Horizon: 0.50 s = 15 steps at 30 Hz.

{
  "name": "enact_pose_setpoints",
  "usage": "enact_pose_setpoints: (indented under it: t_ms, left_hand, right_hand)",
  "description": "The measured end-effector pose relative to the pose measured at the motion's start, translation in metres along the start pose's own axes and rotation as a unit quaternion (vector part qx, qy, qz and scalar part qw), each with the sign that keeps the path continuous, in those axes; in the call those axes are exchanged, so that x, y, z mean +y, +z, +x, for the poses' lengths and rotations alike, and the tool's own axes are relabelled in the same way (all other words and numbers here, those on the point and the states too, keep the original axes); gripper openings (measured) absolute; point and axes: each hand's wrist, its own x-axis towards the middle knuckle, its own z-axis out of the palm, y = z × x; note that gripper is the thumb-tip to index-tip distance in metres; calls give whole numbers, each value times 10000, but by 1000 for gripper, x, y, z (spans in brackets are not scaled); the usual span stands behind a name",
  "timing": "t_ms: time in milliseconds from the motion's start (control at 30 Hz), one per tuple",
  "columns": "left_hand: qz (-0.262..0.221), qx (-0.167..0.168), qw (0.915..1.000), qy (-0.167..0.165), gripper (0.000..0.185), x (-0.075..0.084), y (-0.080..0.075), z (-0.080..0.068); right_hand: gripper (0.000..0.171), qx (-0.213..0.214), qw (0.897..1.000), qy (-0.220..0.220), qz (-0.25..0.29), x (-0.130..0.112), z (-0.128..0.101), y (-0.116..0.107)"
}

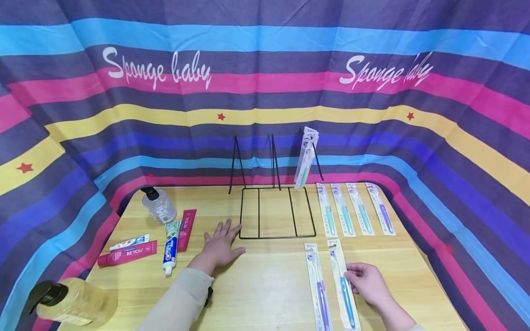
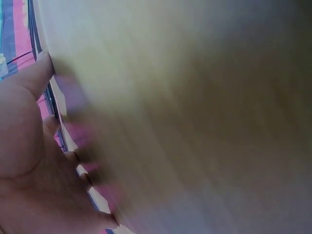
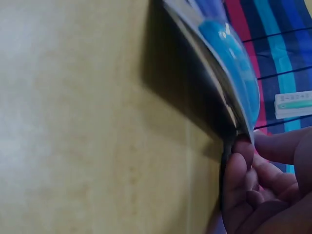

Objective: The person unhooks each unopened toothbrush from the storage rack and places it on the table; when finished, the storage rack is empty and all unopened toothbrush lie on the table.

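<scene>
My right hand [image 1: 366,280] pinches the right edge of a packaged toothbrush with a blue handle [image 1: 344,292]. In the right wrist view the thumb lies on one face of this pack [image 3: 236,63] and curled fingers behind it; the pack tilts up from the tabletop. Left of it lies a packaged purple toothbrush [image 1: 320,296]. My left hand [image 1: 219,246] rests on the table with fingers spread, fingertips right at the left corner of a black wire rack [image 1: 277,237]. Several packaged toothbrushes [image 1: 305,158] hang in a stack at the rack's right back.
Right of the rack lie several packaged toothbrushes, green ones [image 1: 344,211] and a purple one [image 1: 383,214]. On the left are toothpaste tubes [image 1: 169,250], pink tubes [image 1: 132,253], a clear pump bottle [image 1: 160,207] and a yellowish pump bottle [image 1: 89,301]. A striped cloth [image 1: 256,82] surrounds the table.
</scene>
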Motion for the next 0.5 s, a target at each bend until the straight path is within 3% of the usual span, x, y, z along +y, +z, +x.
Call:
enact_pose_setpoints:
  t_ms: [267, 400, 500]
  left_hand:
    - [-22, 24, 10000, 27, 80, -1, 4, 1]
    - [-4, 40, 10000, 31, 80, -1, 4, 1]
    - [0, 54, 10000, 23, 81, 0, 4, 1]
  right_hand:
    - [24, 234, 9858, -566, -1563, -1, 6, -4]
    - [23, 325, 9854, -904, -1408, -24, 20, -11]
    - [22, 477, 9809, -1406, -1255, -53, 44, -16]
